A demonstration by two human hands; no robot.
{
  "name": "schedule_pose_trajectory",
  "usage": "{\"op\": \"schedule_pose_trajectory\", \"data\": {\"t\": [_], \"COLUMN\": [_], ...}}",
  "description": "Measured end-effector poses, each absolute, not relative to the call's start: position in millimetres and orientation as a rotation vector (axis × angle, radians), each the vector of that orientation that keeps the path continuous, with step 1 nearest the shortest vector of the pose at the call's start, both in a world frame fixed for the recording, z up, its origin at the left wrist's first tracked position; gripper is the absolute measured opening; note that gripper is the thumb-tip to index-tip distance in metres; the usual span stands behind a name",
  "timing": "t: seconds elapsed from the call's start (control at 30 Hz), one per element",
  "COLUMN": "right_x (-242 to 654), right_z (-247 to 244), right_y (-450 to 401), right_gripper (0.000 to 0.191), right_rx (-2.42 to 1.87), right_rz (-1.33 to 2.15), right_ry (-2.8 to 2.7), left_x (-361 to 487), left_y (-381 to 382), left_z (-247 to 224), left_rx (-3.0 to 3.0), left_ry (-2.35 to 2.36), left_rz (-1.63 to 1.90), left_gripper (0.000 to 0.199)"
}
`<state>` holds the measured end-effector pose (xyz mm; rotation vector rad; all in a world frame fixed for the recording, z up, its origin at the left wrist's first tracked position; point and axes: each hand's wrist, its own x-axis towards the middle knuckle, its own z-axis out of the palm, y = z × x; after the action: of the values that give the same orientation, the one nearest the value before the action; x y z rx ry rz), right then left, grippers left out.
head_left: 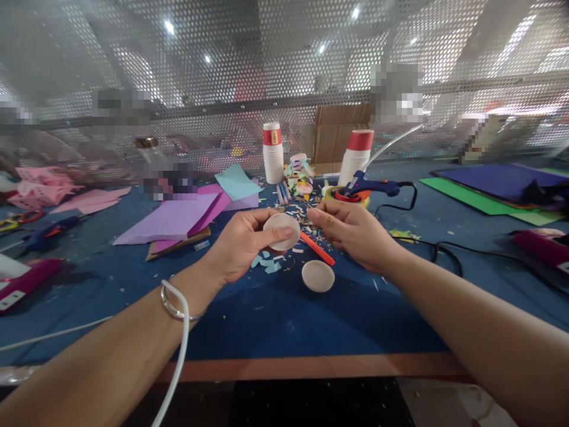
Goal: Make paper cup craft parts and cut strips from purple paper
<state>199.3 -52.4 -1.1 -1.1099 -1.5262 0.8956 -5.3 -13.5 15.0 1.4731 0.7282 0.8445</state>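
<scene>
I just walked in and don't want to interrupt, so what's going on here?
A person at a blue table holds a small white disc in the left hand, thumb across its face. The right hand is close by, its fingertips drawn together; whether they pinch anything is unclear. A second white disc lies on the table, near an orange-red stick-like item.

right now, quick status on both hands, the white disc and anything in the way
Left hand holding white disc. Right hand raised opposite, can't tell if holding anything. Close by: second disc, orange stick, paper scraps.
</scene>
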Motion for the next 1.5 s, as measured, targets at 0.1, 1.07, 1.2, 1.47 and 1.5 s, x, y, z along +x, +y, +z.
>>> {"op": "schedule_pose_trajectory", "data": {"t": [0.1,1.07,1.2,1.47,1.5], "right_x": [199,198,198,198,198], "right_z": [-1,5,4,6,6], "right_y": [-53,-63,-63,-64,-64], "right_gripper": [0.051,0.047,0.046,0.045,0.044], "right_rx": [-1.108,-1.09,-1.088,-1.106,-1.108], "right_rz": [0.939,0.675,0.635,0.546,0.542], "right_ry": [-1.544,-1.886,-1.897,-1.934,-1.931], "left_x": [-5,-8,-9,-7,-7], "left_y": [-15,-15,-19,-22,-22], "left_z": [16,14,16,16,16], "left_rx": [1.535,2.245,2.275,2.228,2.194], "left_ry": [0.725,0.695,0.738,0.749,0.75], "left_rz": [0.838,1.002,1.009,1.006,0.992], "left_gripper": [0.023,0.015,0.023,0.023,0.023]}}
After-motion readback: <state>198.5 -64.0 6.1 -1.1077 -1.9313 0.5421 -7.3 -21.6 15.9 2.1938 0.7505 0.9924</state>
